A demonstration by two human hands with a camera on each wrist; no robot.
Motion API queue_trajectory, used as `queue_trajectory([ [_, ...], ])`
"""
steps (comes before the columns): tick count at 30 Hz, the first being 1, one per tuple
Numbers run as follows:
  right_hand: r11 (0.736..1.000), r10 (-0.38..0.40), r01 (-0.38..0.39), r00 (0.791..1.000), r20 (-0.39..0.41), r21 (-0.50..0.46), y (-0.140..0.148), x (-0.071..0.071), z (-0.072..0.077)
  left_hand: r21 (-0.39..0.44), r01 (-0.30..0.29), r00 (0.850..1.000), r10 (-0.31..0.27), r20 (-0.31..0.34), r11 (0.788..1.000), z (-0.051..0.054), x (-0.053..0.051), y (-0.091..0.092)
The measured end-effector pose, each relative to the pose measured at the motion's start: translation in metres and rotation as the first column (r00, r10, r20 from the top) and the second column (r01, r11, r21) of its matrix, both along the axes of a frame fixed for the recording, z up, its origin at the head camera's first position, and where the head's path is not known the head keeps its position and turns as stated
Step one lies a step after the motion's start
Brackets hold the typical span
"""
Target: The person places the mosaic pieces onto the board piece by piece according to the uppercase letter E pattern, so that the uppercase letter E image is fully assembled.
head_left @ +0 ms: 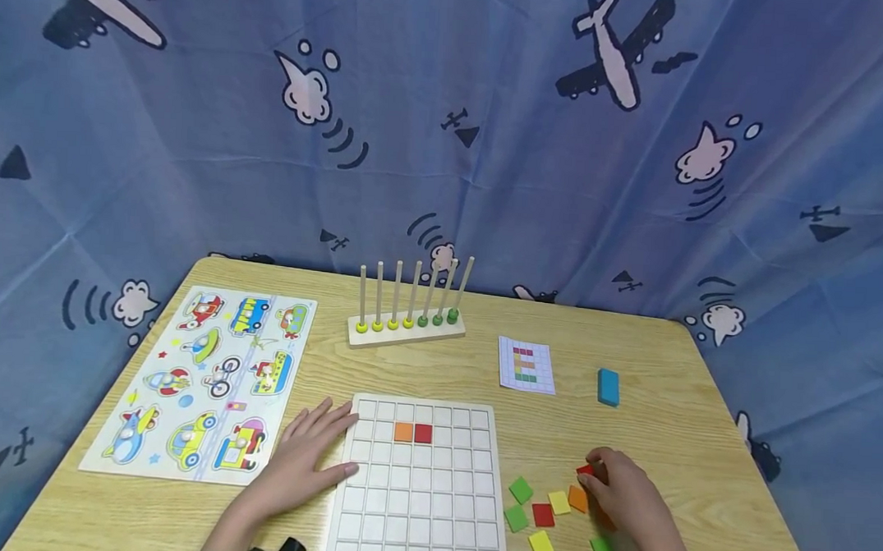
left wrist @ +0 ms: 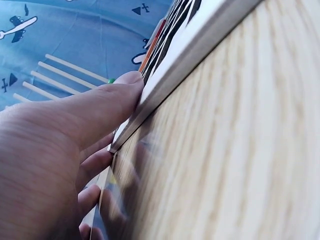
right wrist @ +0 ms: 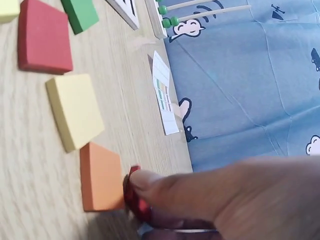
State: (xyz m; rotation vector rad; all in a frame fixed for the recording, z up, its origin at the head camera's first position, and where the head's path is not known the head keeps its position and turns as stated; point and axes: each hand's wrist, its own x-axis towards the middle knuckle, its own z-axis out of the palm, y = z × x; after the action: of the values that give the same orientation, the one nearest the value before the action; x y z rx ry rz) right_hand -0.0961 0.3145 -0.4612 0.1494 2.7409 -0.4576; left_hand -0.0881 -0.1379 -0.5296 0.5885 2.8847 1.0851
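Observation:
A white grid board (head_left: 420,505) lies at the front middle of the table. On its second row sit an orange tile (head_left: 403,432) and a red tile (head_left: 423,433), side by side. Spread along the board's left edge, my left hand (head_left: 296,462) touches it with thumb and fingertips. To the board's right, my right hand (head_left: 633,499) pinches another red tile (right wrist: 136,197) between thumb and fingers. Right beside that tile is an orange tile (right wrist: 101,180) on the table. Several loose tiles lie about, among them a yellow tile (head_left: 559,502), a red tile (head_left: 543,515) and a green tile (head_left: 521,490).
A vehicle puzzle board (head_left: 153,353) lies at the left. Behind the grid board stands a peg rack (head_left: 439,328) with yellow and green beads. A printed pattern card (head_left: 507,377) and a blue block (head_left: 608,387) lie back right. A patterned blue curtain (head_left: 489,204) hangs behind the table.

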Motion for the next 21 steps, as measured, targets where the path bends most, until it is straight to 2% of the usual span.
queue_trajectory([
  [10,0.998,0.064,-0.063,0.994,-0.093,0.021,-0.005,0.004,-0.003,0.008,0.000,1.000,0.000,0.009,1.000,0.002,0.000,0.000],
  [15,0.995,0.097,-0.100,0.981,-0.168,-0.009,-0.014,0.003,-0.002,0.011,0.000,1.000,0.000,0.004,1.000,0.002,0.000,0.000],
  [21,0.985,0.147,-0.165,0.959,-0.244,-0.057,-0.041,-0.005,0.002,0.013,-0.003,1.000,0.002,0.005,1.000,0.001,0.000,0.000],
])
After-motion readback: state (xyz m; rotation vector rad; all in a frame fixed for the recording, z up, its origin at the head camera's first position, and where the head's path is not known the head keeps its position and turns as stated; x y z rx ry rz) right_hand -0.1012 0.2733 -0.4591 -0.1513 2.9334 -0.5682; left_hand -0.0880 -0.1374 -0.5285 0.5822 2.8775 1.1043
